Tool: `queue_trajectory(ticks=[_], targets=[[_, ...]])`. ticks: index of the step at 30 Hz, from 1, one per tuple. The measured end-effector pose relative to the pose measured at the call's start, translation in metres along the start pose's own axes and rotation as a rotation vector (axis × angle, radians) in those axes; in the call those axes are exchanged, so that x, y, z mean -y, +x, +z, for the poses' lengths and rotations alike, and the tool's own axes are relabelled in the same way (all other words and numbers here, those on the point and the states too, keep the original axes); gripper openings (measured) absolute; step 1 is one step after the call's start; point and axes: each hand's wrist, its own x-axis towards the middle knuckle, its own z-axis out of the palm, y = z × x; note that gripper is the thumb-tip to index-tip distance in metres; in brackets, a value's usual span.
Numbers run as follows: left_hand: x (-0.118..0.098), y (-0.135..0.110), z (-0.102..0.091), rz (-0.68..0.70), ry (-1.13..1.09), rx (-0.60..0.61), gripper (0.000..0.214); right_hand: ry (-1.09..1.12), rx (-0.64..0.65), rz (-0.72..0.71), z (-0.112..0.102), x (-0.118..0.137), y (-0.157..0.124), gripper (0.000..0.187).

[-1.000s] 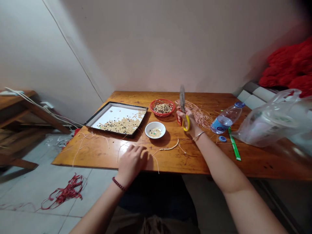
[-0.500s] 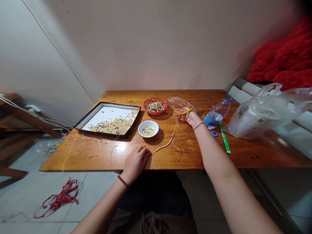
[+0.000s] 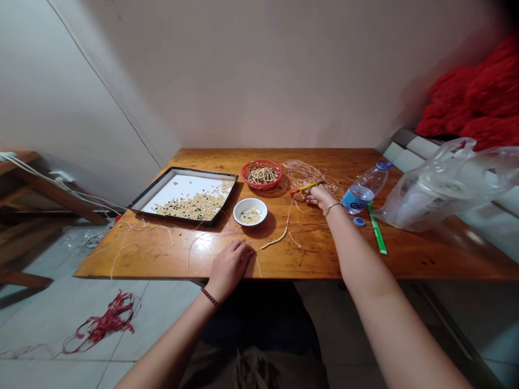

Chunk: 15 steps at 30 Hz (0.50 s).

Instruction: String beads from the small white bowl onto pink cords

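Where two plain walls meet, a wooden desk point(image 3: 300, 262) fills the corner, with a heap of red yarn point(image 3: 470, 97) beyond it and a tangle of red cord point(image 3: 101, 327) on the tiled floor. On the desk lie a clear plastic bag point(image 3: 438, 194), a water bottle point(image 3: 365, 186), a black-rimmed tray point(image 3: 203, 170) of loose beads, a red basket point(image 3: 261, 187) of beaded strands and a white bowl point(image 3: 250, 223) of beads. Near the middle, a short bead strand point(image 3: 275, 243) sits on a pale cord point(image 3: 291, 213) that climbs to a tangled hank point(image 3: 308, 175). The right hand point(image 3: 321, 198) lies at the hank, its fingers point(image 3: 312, 199) pressed together and pinching a slim yellow tool point(image 3: 307, 186). The left hand point(image 3: 229, 270) rests just beside the strand's loose end, its fingers point(image 3: 239, 251) lying loosely together and holding nothing visible. A firm pinch and gentle tension on the cord would likely keep the beads from sliding.
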Motion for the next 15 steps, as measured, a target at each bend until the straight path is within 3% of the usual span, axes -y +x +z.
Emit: queue_trajectory(ticks=[9, 15], targets=[[0.002, 0.011, -0.024, 0.037, -0.026, -0.034, 0.020, -0.063, -0.022, -0.015, -0.002, -0.005, 0.009, 0.011], [-0.015, 0.031, -0.024, 0.201, 0.238, 0.140, 0.018, -0.088, -0.013, 0.002, -0.004, -0.007, 0.014, 0.013]])
